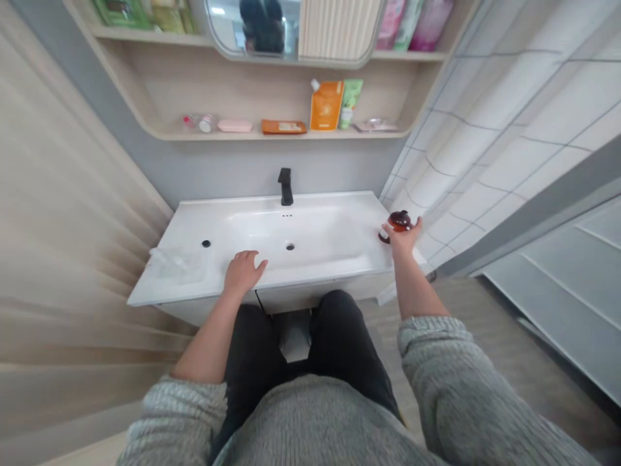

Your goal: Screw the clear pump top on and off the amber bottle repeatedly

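Orange pouch beside green tube, mirror above

Left hand: I see it unclenched, palm down at the washbasin's front edge, left of the drain.
Right hand: I have its fingers around a reddish-brown lidded pot by the right edge.
Washbasin: clear plastic packaging near the front-left corner; black faucet midway along the back edge.
Shelf: toward its right end, I make out an orange spouted pouch and green tube, both upright.
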{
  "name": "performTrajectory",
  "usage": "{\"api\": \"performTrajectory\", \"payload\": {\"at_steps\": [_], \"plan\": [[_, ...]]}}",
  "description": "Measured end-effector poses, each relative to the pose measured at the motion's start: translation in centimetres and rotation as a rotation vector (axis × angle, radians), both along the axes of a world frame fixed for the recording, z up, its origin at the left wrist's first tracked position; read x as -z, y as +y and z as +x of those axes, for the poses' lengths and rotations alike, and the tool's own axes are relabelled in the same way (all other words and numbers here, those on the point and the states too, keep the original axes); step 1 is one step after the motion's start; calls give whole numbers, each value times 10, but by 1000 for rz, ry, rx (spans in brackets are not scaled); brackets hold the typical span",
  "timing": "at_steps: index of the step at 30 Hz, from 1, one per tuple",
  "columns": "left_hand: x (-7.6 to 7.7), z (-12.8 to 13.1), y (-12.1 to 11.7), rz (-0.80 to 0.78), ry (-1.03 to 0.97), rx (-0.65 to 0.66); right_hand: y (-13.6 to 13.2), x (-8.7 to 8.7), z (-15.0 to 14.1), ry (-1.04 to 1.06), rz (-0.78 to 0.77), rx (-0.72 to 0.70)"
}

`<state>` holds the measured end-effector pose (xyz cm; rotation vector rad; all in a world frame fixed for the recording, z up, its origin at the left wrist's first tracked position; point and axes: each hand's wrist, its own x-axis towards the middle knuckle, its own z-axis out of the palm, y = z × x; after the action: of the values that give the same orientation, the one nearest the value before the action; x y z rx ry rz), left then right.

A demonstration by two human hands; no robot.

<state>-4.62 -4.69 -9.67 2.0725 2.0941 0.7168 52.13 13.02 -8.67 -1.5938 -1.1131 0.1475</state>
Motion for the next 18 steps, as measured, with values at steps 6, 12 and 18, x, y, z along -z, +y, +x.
{"api": "performTrajectory", "payload": {"at_steps": [6,12,18], "plan": [[-1,0,0,-3,-6,-9,-7,0,-5,140,-122,41],[-1,1,-1,15,-44,-23,-15,1,-13,45,-58,35],[-11,-8,2,99,-130,-57,-28,-1,-52,50,-77,-161]]}}
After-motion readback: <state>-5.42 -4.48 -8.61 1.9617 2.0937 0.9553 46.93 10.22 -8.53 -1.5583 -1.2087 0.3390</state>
